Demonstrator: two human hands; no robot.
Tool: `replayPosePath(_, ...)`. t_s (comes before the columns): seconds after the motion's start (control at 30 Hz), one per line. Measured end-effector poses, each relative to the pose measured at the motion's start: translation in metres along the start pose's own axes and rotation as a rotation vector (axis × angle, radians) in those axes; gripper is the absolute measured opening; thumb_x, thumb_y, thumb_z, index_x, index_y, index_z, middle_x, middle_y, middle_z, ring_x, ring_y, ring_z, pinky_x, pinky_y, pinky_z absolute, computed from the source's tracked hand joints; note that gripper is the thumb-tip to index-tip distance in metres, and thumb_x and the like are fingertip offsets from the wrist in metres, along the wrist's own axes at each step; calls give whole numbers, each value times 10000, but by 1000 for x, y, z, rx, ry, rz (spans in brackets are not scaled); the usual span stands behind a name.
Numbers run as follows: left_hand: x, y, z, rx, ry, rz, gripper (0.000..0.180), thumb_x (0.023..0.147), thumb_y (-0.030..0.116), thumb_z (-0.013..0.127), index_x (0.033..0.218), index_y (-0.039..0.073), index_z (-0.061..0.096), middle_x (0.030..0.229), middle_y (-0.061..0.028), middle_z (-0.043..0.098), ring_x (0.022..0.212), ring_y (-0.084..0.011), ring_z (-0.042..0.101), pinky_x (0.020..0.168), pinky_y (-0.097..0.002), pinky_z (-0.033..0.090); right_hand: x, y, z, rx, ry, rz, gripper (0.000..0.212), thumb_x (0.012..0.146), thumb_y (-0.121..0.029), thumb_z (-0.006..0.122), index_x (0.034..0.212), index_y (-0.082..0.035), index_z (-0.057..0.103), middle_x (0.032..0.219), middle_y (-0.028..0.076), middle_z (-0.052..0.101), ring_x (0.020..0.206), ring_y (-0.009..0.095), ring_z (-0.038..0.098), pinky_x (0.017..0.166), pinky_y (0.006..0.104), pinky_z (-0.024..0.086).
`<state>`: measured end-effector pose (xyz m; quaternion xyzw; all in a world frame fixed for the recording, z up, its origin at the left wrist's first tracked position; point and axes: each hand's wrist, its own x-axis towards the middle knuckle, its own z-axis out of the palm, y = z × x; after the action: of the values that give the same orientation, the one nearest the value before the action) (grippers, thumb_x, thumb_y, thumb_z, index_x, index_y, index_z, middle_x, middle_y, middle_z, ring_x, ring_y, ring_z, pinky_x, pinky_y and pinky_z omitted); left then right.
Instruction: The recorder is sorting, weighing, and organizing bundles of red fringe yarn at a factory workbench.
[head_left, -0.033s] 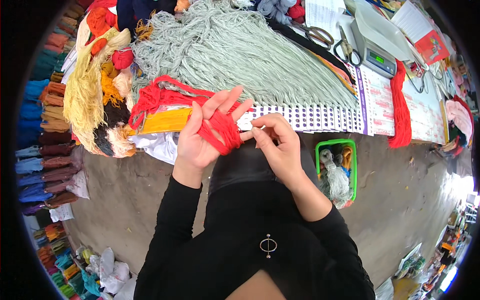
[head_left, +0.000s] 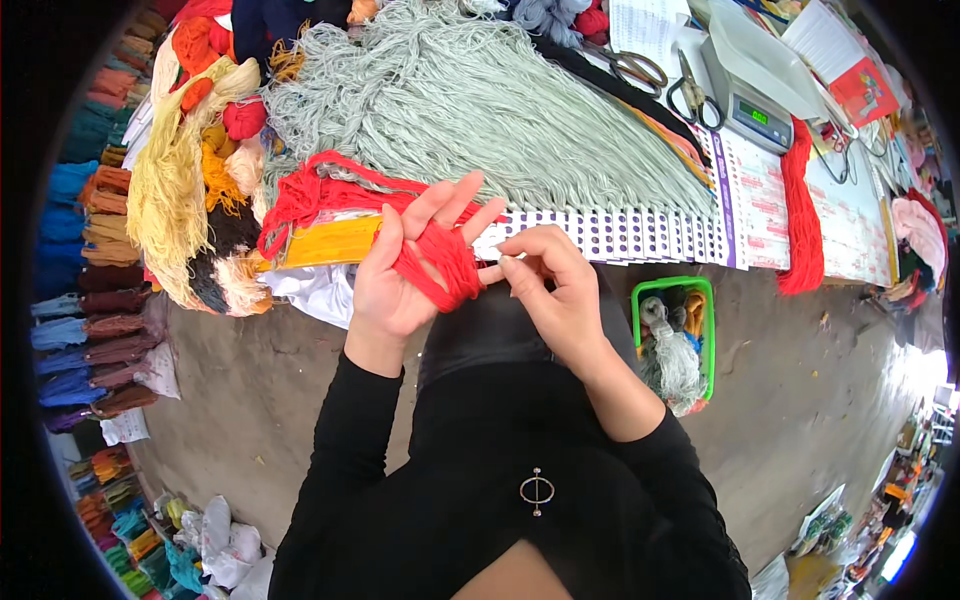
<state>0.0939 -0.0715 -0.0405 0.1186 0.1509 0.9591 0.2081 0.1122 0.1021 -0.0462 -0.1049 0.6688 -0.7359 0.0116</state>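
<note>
The left hand (head_left: 393, 290) has its fingers spread open, with red yarn (head_left: 440, 268) wound around it, in front of the table's edge. The right hand (head_left: 560, 300) bends its thumb and forefinger close together beside the left fingertips (whether they pinch a thread, I cannot tell).

A spread of yarn (head_left: 470, 120) lies across the middle of the table (head_left: 858, 225), with scissors (head_left: 695, 105) and a scale (head_left: 762, 124) to its right. At the table's near edge, thread (head_left: 455, 262) encircles the left hand (head_left: 388, 285), the right hand (head_left: 562, 292) just beside. Right of the lap (head_left: 510, 335), a basket (head_left: 711, 340) holds skeins (head_left: 672, 365).
</note>
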Motion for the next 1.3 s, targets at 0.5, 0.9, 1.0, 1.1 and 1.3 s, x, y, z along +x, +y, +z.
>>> replayPosePath(0.5,-7,-1,-14,95,-102,-23,522,965,456,221,1359,154,385,1497,-109,136,1373,-380,59,1017,-590,284,4,0,-1,-251,-189,19,133,767,-117,649,871,-52,599,806,36,553,609,138,528,553,260,424)
replayPosePath(0.9,-6,-2,-12,62,-138,-54,526,966,458,211,1350,156,405,1504,-117,95,1365,-408,69,1057,-579,204,11,-8,-15,-170,-301,4,123,752,-103,674,825,-49,592,772,37,557,579,122,503,539,253,405)
replayPosePath(1.0,-7,-4,-14,86,-151,-66,525,965,461,211,1347,161,412,1503,-122,95,1363,-414,72,1071,-567,176,12,-2,-12,-168,-356,-93,134,750,-133,675,844,-68,606,778,43,568,622,168,553,572,279,436)
replayPosePath(1.1,-6,-6,-14,113,-150,-65,525,964,463,213,1349,165,409,1504,-119,93,1364,-411,68,1062,-575,196,13,-1,-12,-262,-349,-114,147,754,-152,670,857,-78,596,791,43,578,661,207,584,588,299,453)
replayPosePath(1.3,-5,-2,-12,83,-169,-88,532,957,480,215,1364,178,380,1504,-114,87,1367,-402,61,994,-638,272,9,-10,-17,-196,-280,13,94,772,-72,636,835,-54,569,676,18,517,536,97,463,508,247,388)
